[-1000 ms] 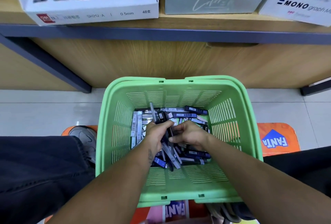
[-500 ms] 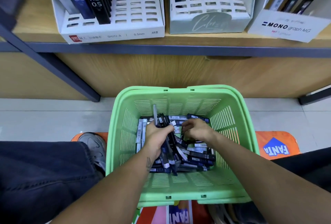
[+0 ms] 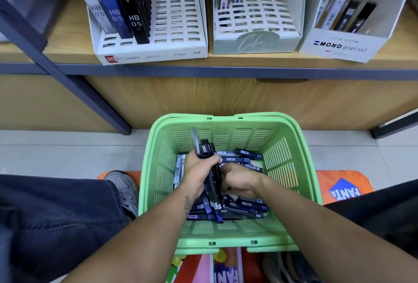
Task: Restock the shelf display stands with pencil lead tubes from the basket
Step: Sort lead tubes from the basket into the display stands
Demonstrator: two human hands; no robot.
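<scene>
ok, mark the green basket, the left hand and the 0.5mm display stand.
green basket (image 3: pixel 228 234): head view, near wall.
left hand (image 3: pixel 196 170): head view, back of hand.
0.5mm display stand (image 3: pixel 156 56): head view, front label strip.

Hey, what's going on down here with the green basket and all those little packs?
A person is crouched over a green basket of pencil lead tubes. Their left hand grips a bundle of tubes standing upright, while the right hand reaches into the loose pile beside it. On the shelf above, the white display stand marked 0.5mm has tubes only on its left side, with many slots still open.
</scene>
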